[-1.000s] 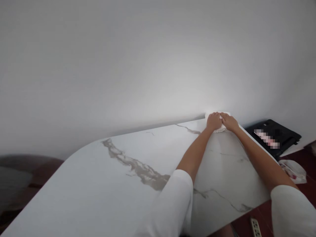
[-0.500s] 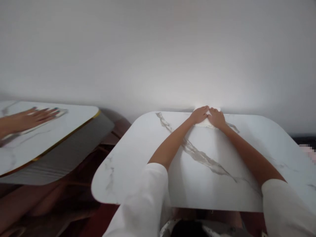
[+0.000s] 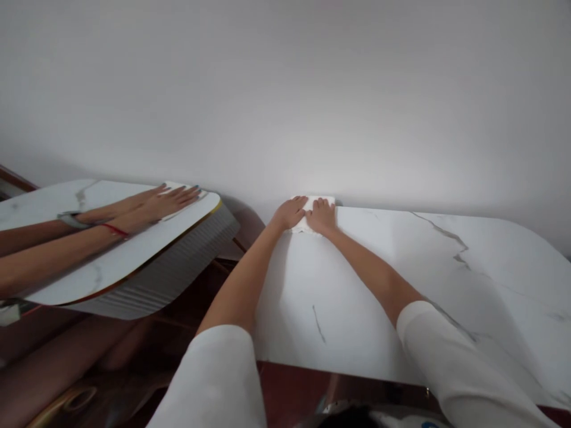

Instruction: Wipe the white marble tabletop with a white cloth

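Observation:
A white folded cloth (image 3: 320, 201) lies at the far left corner of a white marble-look table (image 3: 401, 297), against the wall. My left hand (image 3: 291, 213) and my right hand (image 3: 321, 216) rest side by side on the cloth, fingers laid flat over it and pressing it onto the tabletop. Both arms reach out straight from white short sleeves. Most of the cloth is hidden under the two hands.
To the left stands a second marble table (image 3: 134, 249) with a gold edge; another person's two arms (image 3: 111, 223) lie stretched across it, hands flat on a cloth. A dark red-brown floor shows in the gap between the tables. A plain white wall runs behind both.
Both hands have slid the cloth leftward along the table's far edge, from the right end to the left corner. The view turned left, bringing the second table and the other person's arms in.

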A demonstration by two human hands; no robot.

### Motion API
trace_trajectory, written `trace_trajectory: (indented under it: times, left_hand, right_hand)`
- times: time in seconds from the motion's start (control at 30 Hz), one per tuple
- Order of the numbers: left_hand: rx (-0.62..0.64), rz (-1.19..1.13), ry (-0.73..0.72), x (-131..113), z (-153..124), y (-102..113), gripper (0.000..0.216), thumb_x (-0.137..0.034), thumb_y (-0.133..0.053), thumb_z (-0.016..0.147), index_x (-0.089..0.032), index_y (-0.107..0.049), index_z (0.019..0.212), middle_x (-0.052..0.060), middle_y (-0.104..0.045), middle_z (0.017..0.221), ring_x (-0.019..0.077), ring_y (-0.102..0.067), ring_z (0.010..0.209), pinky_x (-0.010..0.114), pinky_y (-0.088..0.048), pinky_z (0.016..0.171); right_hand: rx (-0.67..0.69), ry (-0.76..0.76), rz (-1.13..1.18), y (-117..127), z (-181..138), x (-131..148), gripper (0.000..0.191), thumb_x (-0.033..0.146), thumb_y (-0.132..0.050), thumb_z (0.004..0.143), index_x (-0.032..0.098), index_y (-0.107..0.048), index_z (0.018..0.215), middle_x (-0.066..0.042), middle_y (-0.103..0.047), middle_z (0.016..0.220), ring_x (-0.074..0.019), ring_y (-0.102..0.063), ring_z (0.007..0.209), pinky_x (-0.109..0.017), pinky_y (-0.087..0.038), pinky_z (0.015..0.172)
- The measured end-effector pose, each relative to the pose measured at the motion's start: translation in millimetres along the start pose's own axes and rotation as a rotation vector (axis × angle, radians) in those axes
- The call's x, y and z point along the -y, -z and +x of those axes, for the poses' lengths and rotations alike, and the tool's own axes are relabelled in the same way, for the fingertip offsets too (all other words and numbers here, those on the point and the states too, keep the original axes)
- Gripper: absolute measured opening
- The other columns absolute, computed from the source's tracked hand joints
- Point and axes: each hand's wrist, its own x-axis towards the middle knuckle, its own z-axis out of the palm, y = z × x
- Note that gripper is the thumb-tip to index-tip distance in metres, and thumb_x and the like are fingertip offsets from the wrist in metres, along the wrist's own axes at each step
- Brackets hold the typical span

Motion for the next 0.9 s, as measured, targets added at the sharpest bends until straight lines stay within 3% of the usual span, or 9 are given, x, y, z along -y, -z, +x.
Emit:
trace_trajectory:
  times: [0.1,0.27,0.4,0.63,0.77,0.9]
  left_hand:
    - [0.004,0.0,-0.022,12,-31,4,0.054,-0.02,-0.028,0.083,-0.005,-0.036,0.135,0.013,-0.039,0.143,0.0166,-0.031,0.134,0.034,-0.025,0.109]
    - [0.012,-0.049,-0.05,2,-93,16,0.059,-0.026,-0.028,0.082,-0.006,-0.033,0.138,0.012,-0.035,0.146,0.0182,-0.026,0.137,0.037,-0.023,0.111]
    - [0.008,-0.093,-0.028,-17,-154,34,0.062,-0.028,-0.027,0.08,-0.015,-0.031,0.14,0.005,-0.038,0.145,0.0183,-0.027,0.137,0.039,-0.025,0.111]
    - [-0.033,-0.079,0.123,-77,-245,62,0.058,-0.034,-0.028,0.083,-0.018,-0.036,0.138,0.004,-0.041,0.143,0.02,-0.035,0.133,0.038,-0.029,0.111]
    - [-0.067,-0.033,0.188,-122,-257,65,0.054,-0.036,-0.027,0.088,-0.02,-0.035,0.139,0.003,-0.045,0.141,0.0229,-0.036,0.133,0.043,-0.031,0.11]
    - [-0.074,-0.036,0.16,-147,-233,59,0.052,-0.031,-0.019,0.092,-0.015,-0.034,0.14,0.006,-0.042,0.142,0.021,-0.033,0.135,0.042,-0.029,0.111]
  right_hand:
    - [0.02,-0.01,0.015,-6,-18,29,0.054,0.031,-0.031,0.09,0.0,-0.035,0.134,-0.021,-0.032,0.146,-0.0307,-0.022,0.135,-0.049,-0.012,0.108]
    - [0.053,-0.012,0.026,1,-73,64,0.061,0.032,-0.03,0.09,-0.005,-0.029,0.138,-0.021,-0.025,0.149,-0.0313,-0.015,0.138,-0.048,-0.007,0.111]
    - [0.11,0.062,0.051,14,-125,87,0.064,0.032,-0.031,0.088,-0.008,-0.027,0.138,-0.021,-0.018,0.151,-0.0307,-0.009,0.14,-0.047,-0.004,0.112]
    - [0.131,0.22,0.136,35,-211,99,0.062,0.033,-0.033,0.088,-0.001,-0.032,0.139,-0.016,-0.026,0.15,-0.0301,-0.015,0.139,-0.046,-0.009,0.113]
    - [0.164,0.273,0.144,51,-238,80,0.062,0.033,-0.032,0.088,-0.003,-0.033,0.138,-0.018,-0.023,0.15,-0.0299,-0.014,0.14,-0.044,-0.01,0.114]
    - [0.194,0.245,0.085,61,-232,55,0.064,0.034,-0.034,0.087,-0.005,-0.031,0.138,-0.02,-0.023,0.15,-0.0299,-0.015,0.139,-0.043,-0.01,0.114]
